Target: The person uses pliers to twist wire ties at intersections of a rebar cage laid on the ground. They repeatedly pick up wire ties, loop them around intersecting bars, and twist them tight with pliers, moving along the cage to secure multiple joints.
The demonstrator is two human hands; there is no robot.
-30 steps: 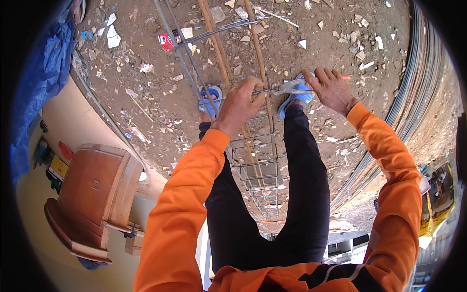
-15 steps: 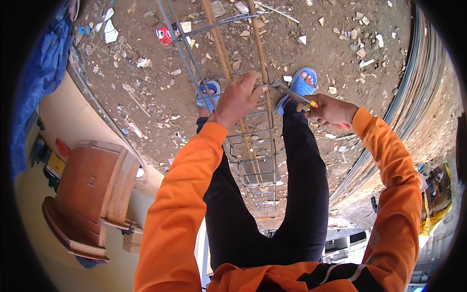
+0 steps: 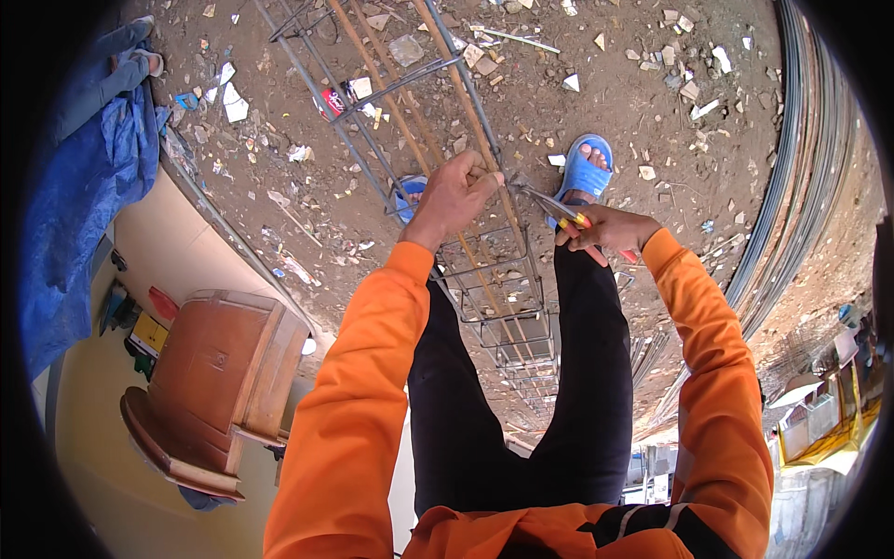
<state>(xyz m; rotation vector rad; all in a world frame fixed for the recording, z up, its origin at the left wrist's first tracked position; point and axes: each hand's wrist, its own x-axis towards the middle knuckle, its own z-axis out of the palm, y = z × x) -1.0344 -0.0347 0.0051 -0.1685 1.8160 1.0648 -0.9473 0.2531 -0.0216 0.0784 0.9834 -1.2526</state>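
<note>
A long rebar cage [image 3: 458, 76] of rusty and grey rods with square stirrups runs between my legs. My left hand [image 3: 454, 200] is closed at its right-hand rod, thumb and fingers pinched together; what they hold is hidden. My right hand [image 3: 615, 230] grips pliers [image 3: 548, 200] with red and yellow handles. The handles are spread apart, and the jaws point left, close beside the rod near my left fingertips. Whether the jaws touch the rod or a wire, I cannot tell. My feet in blue sandals [image 3: 587, 170] stand on either side of the cage.
Dirt ground [image 3: 643, 121] is strewn with broken tile pieces and litter. A bundle of long rods [image 3: 796, 186] curves along the right. A red can [image 3: 331, 103] lies beyond the cage. At left are a blue tarp [image 3: 102, 224], another person's legs [image 3: 126, 74] and a wooden cabinet [image 3: 212, 363].
The pliers' handles have spread apart, and the jaws have dropped slightly lower beside the rod. My left hand stays at the cage. The view has shifted, bringing another person's legs in at upper left.
</note>
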